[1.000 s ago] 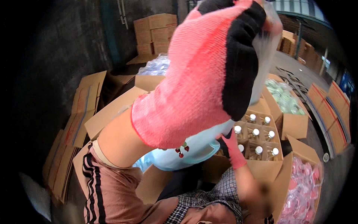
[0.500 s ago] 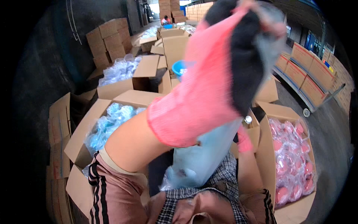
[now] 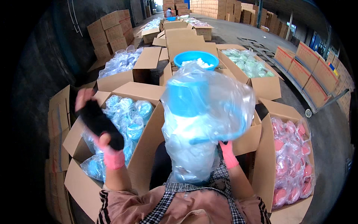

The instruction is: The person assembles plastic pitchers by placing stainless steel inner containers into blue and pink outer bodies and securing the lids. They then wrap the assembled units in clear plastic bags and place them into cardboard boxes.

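The right hand (image 3: 226, 152) lifts a bagged blue tub (image 3: 203, 112) while the gloved left hand (image 3: 97, 125) hovers over a carton (image 3: 147, 145).

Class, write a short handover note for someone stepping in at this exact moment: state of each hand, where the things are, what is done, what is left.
Left hand: gloved pink and black, raised over the open carton of blue bagged items; it holds nothing that shows.
Right hand: gloved, gripping the clear plastic bag from below; a blue plastic container sits inside, held up at chest height.
Around: carton of pink bagged items on the right, carton of green ones beyond, blue basin straight ahead.
Done: container is in the bag.
Left: bag hangs loose and is not in any carton yet.
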Demonstrator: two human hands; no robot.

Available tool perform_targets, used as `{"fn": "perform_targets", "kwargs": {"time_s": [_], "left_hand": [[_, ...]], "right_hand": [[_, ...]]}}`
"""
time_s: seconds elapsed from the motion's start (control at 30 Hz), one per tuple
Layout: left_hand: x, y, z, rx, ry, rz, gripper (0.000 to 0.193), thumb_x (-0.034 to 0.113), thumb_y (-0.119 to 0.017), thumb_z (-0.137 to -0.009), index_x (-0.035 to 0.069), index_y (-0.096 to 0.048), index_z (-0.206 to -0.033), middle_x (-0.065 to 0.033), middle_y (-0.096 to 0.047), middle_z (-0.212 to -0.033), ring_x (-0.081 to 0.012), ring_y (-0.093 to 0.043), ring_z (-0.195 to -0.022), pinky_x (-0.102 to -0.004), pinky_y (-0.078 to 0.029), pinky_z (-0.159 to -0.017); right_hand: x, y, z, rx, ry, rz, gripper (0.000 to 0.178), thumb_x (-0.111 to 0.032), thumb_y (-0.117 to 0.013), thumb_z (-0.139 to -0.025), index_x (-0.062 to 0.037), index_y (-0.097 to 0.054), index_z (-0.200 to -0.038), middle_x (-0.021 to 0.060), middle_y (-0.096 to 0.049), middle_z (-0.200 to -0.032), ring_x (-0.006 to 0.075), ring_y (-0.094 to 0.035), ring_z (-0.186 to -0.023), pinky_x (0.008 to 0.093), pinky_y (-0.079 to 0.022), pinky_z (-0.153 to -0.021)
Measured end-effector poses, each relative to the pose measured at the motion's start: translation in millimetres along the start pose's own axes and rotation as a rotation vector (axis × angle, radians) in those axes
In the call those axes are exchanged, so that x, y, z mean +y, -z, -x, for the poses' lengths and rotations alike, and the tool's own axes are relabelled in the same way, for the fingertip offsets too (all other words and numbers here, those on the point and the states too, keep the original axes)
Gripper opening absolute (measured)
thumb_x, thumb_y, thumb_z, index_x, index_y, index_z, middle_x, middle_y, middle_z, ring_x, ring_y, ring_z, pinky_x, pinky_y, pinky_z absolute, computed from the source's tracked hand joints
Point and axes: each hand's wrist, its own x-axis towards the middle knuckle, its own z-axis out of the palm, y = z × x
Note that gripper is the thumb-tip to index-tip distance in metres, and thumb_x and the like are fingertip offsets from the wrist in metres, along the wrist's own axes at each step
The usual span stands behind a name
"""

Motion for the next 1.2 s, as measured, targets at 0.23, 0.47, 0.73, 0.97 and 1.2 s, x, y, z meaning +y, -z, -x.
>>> {"fn": "perform_targets", "kwargs": {"time_s": [0.23, 0.47, 0.73, 0.97, 1.2], "left_hand": [[-41, 6, 176, -0.8, 0.613, -0.201, 0.119, 0.035, -0.079, -0.049, -0.002, -0.003, -0.133, -0.0177, -0.025, -0.131, -0.0259, -0.024, -0.123, -0.0368, -0.02, -0.102], [-38, 42, 223, -1.055, 0.779, -0.023, 0.074, 0.017, -0.066, -0.064, -0.001, -0.03, -0.127, -0.0147, -0.035, -0.129, -0.0256, -0.032, -0.121, -0.0344, -0.025, -0.1], [-102, -82, 84, -1.007, 1.225, 0.723, 0.085, 0.035, -0.072, -0.064, 0.0, -0.029, -0.13, -0.0098, -0.043, -0.122, -0.0181, -0.037, -0.116, -0.0304, -0.025, -0.099], [-134, -105, 118, -1.222, 0.983, 0.795, 0.031, 0.032, -0.058, -0.075, 0.001, -0.057, -0.076, -0.0118, -0.052, -0.096, -0.0197, -0.045, -0.089, -0.0326, -0.033, -0.083], [-136, -109, 160, -0.861, 1.079, 0.702, 0.048, 0.049, -0.051, -0.079, 0.001, -0.054, -0.078, -0.0091, -0.05, -0.094, -0.0184, -0.045, -0.09, -0.0297, -0.034, -0.083]], "right_hand": [[24, 13, -6, -0.209, -0.457, -0.156, 0.037, -0.02, -0.059, -0.078, -0.0009, -0.05, -0.108, 0.0157, -0.048, -0.115, 0.0255, -0.048, -0.103, 0.037, -0.037, -0.09], [7, 41, 40, -0.193, -0.47, 0.17, 0.037, -0.018, -0.058, -0.077, -0.0001, -0.049, -0.108, 0.0142, -0.05, -0.11, 0.0237, -0.05, -0.098, 0.0352, -0.039, -0.087], [-14, 55, 24, -0.341, -0.551, 0.364, 0.037, -0.016, -0.058, -0.076, 0.0009, -0.048, -0.108, 0.0125, -0.052, -0.105, 0.0217, -0.052, -0.092, 0.033, -0.041, -0.083], [-140, 100, -5, -0.875, -0.643, 0.561, 0.038, -0.014, -0.058, -0.075, 0.0018, -0.047, -0.108, 0.011, -0.053, -0.101, 0.02, -0.054, -0.087, 0.0311, -0.042, -0.079], [-303, 35, 54, 0.073, 0.168, 0.814, 0.049, -0.027, -0.058, -0.075, -0.003, -0.047, -0.116, 0.0195, -0.039, -0.125, 0.0306, -0.039, -0.115, 0.0417, -0.03, -0.096]]}}
